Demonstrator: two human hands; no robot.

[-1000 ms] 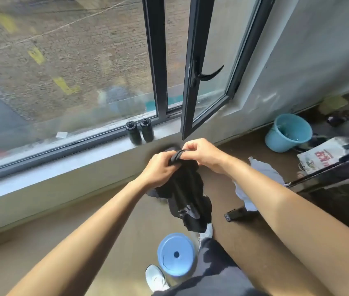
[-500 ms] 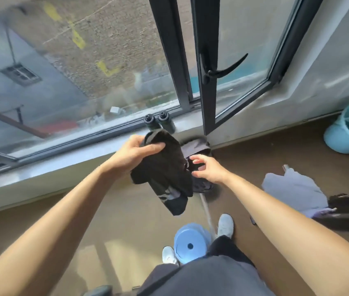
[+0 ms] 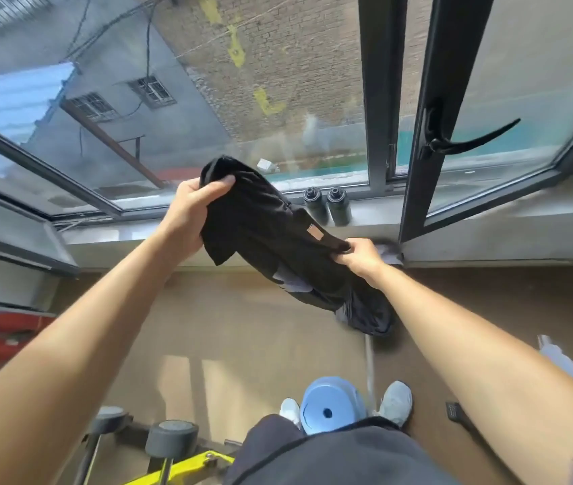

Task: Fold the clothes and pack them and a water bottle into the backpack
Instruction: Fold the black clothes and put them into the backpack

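I hold a black garment (image 3: 267,236) stretched in the air in front of the window sill. My left hand (image 3: 190,208) grips its upper end, raised at the left. My right hand (image 3: 360,255) pinches the cloth lower down at the right, near a small tan label. The garment's free end hangs down below my right hand. Two dark water bottles (image 3: 329,206) stand side by side on the sill (image 3: 453,222) just behind the cloth. A pale garment (image 3: 572,369) lies on the floor at the right edge. No backpack is in view.
An open window sash with a black handle (image 3: 467,141) swings inward at the right. A blue round stool (image 3: 330,409) stands at my feet. Dumbbell weights on a yellow frame (image 3: 169,446) sit at the lower left. Red cylinders (image 3: 8,334) lie by the left wall.
My left hand has lifted the garment's end up and to the left. My right hand moved right and now pinches the cloth, pulling it out between both hands. The view tilted upward.
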